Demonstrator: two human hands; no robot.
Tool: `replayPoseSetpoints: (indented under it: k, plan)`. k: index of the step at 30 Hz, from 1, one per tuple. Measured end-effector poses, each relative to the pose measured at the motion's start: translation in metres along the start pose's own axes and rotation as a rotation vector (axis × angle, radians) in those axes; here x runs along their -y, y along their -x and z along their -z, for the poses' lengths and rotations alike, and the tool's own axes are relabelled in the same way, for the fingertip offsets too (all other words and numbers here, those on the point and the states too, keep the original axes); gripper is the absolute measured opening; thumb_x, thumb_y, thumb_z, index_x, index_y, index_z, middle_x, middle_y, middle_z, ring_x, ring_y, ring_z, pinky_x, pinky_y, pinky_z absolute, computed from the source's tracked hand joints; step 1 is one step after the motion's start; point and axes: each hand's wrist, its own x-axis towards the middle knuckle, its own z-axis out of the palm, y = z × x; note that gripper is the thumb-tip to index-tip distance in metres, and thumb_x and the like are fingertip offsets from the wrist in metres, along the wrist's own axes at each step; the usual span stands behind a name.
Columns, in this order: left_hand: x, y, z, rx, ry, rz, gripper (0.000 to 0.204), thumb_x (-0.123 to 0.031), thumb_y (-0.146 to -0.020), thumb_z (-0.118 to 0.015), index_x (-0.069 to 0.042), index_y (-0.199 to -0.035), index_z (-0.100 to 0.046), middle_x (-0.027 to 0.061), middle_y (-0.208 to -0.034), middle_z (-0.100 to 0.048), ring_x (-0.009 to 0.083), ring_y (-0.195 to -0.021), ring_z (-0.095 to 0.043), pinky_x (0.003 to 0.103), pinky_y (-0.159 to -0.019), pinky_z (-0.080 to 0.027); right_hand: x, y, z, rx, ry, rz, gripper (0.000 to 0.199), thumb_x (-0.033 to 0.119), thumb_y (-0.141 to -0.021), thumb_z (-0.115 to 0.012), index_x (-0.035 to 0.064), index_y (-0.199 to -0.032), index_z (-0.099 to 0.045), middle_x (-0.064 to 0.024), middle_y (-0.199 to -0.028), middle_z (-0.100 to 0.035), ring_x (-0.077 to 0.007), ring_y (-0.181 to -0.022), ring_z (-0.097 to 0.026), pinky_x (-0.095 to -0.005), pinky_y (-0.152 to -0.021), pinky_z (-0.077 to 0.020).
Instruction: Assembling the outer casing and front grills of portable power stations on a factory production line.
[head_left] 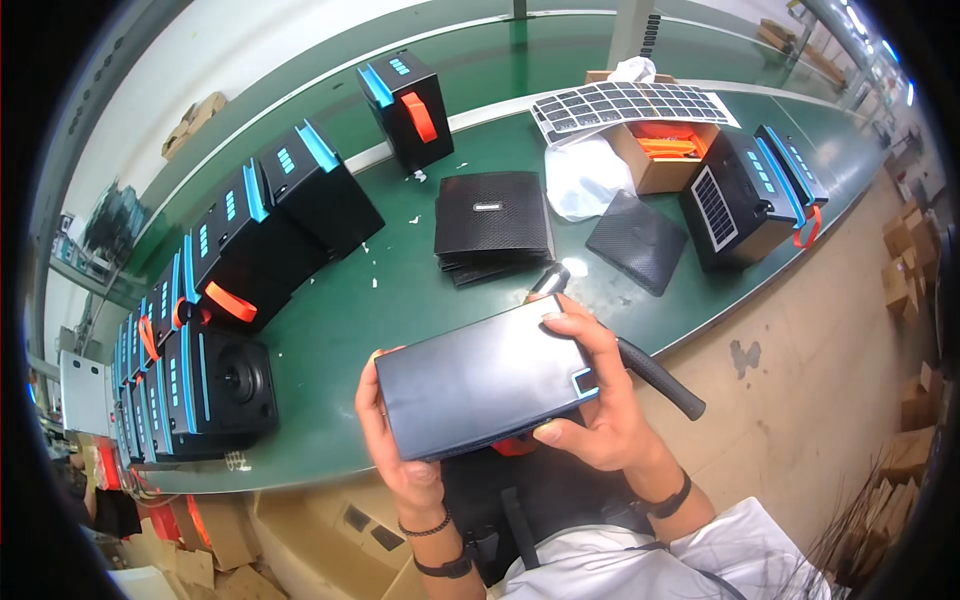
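Both my hands hold a black speaker box with a smooth face up and a light-blue mark at its right corner. Around its left end wrap the fingers of my left hand. My right hand grips the right end, thumb at the near edge and fingers over the far one. A bit of orange strap shows below the box. Just behind my right hand lies a hammer with a black handle, partly hidden. Beyond the box sits a stack of black mesh grilles; a single mesh grille lies apart.
Several black speakers with blue trim line the green table's left side. Another speaker stands at the back. On the right are a speaker with a solar panel, a carton of orange straps, a sticker sheet and a plastic bag.
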Motion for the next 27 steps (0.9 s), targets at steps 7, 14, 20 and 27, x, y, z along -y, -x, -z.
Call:
replayPoseSetpoints:
  k: [7, 14, 20, 27]
  plan:
    - [-0.003, -0.001, 0.005, -0.001, -0.053, -0.034, 0.113, -0.077, -0.084, -0.061, 0.004, -0.155, -0.027, 0.0184, -0.146, -0.047, 0.0293, -0.132, -0.052, 0.042, -0.111, -0.044, 0.001, -0.003, -0.009, -0.057, 0.057, 0.024, 0.082, 0.023, -0.078, -0.087, 0.0096, -0.148, -0.047, -0.0268, -0.155, -0.035, -0.0391, -0.147, -0.034, -0.0447, -0.119, -0.0265]
    - [-0.007, 0.004, -0.012, -0.018, -0.058, -0.035, 0.107, -0.075, -0.086, -0.055, 0.005, -0.153, -0.032, 0.0197, -0.148, -0.045, 0.0319, -0.136, -0.047, 0.045, -0.112, -0.041, -0.008, -0.009, 0.003, 0.009, 0.043, 0.124, 0.085, 0.03, -0.083, -0.084, 0.0093, -0.153, -0.042, -0.0229, -0.157, -0.034, -0.0397, -0.145, -0.036, -0.0448, -0.117, -0.0318]
    - [0.008, 0.007, 0.007, -0.068, -0.136, -0.054, 0.096, -0.071, -0.092, -0.043, 0.003, -0.152, -0.035, 0.0189, -0.148, -0.045, 0.0337, -0.136, -0.049, 0.048, -0.112, -0.044, -0.01, -0.009, 0.002, -0.023, 0.015, 0.14, 0.081, 0.031, -0.081, -0.086, 0.0113, -0.149, -0.046, -0.0247, -0.155, -0.036, -0.0409, -0.143, -0.038, -0.0453, -0.115, -0.0339]
    - [0.015, 0.005, 0.013, -0.069, -0.18, -0.091, 0.096, -0.073, -0.094, -0.04, 0.003, -0.152, -0.036, 0.0187, -0.149, -0.044, 0.0327, -0.136, -0.048, 0.048, -0.113, -0.042, -0.014, -0.011, -0.002, -0.098, 0.016, 0.196, 0.069, 0.028, -0.079, -0.087, 0.0113, -0.137, -0.055, -0.0176, -0.142, -0.051, -0.0432, -0.14, -0.04, -0.049, -0.109, -0.0399]
